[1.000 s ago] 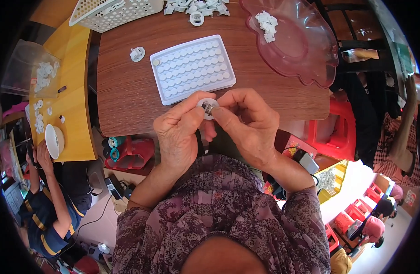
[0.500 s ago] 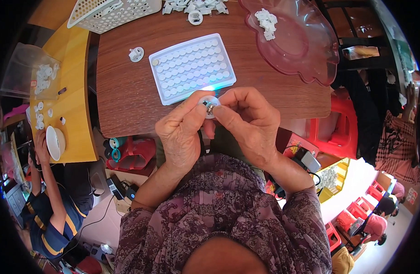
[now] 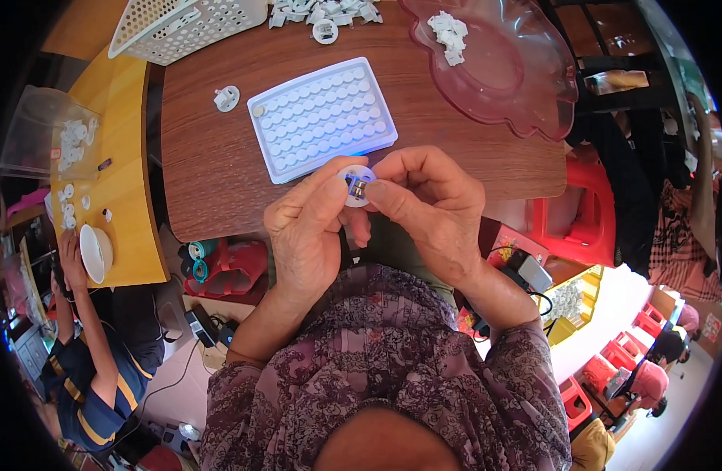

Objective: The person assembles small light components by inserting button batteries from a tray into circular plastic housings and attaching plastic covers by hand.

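Observation:
Between both hands, just in front of the tray's near edge, is a small round white light module (image 3: pixel 356 187) with dark and shiny metal parts in its open face. My left hand (image 3: pixel 307 224) pinches its left rim between thumb and fingers. My right hand (image 3: pixel 427 212) is closed at its right side, the thumb tip touching the metal parts. Blue light falls on the nearby edge of a white tray (image 3: pixel 278 174), which holds rows of small white round pieces. One yellowish round piece (image 3: pixel 259 111) lies at the tray's left corner.
A similar white round part (image 3: pixel 226 98) lies left of the tray, another (image 3: pixel 325 31) beyond it near a heap of white pieces (image 3: pixel 329 11). A perforated basket (image 3: pixel 196 35) and a pink scalloped dish (image 3: pixel 486 106) flank them. At left, a co-worker's hand (image 3: pixel 72 259) is beside a white bowl (image 3: pixel 96 253).
The light module's face now shows more fully between my fingers. The glow on the tray's edge has turned from multicoloured to blue. My head view has shifted slightly.

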The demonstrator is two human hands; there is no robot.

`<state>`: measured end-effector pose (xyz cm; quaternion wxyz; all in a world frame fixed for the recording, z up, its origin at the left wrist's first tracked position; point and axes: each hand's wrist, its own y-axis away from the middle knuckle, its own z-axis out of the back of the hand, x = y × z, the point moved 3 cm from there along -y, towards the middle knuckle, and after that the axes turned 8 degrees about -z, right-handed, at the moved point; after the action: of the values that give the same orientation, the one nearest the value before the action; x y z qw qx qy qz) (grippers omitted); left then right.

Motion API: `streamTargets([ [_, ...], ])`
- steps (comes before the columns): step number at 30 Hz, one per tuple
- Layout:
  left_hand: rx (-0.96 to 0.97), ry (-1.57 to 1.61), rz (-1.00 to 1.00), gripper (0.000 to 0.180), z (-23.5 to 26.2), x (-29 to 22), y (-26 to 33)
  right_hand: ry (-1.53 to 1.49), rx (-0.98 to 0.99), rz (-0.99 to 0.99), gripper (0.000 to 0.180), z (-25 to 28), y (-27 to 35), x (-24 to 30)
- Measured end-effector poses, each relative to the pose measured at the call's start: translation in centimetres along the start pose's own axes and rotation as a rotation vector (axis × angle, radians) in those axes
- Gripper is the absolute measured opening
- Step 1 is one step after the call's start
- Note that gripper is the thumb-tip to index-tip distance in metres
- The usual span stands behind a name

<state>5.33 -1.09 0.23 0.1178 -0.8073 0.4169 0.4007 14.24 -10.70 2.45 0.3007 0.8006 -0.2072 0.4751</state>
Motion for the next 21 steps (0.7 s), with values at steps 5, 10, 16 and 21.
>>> streamTargets([
  [5, -0.055, -0.099, -0.004, 0.024, -0.2, 0.0, 0.0, -0.024, 0.015, 0.004, 0.011, 0.2, 0.0, -0.1],
  [10, -0.054, -0.168, 0.012, 0.024, -0.1, -0.1, 0.2, 0.023, 0.001, -0.012, 0.012, 0.4, 0.2, -0.5],
  [16, 0.070, -0.047, 0.110, 0.033, -0.5, -0.2, 0.1, 0.119, 0.037, -0.011, 0.013, 1.4, 0.4, 0.6],
  [21, 0.151, -0.050, 0.162, 0.039, 0.4, 0.0, 0.3, 0.734, -0.266, 0.296, 0.009, 5.7, -2.9, 6.5],
])
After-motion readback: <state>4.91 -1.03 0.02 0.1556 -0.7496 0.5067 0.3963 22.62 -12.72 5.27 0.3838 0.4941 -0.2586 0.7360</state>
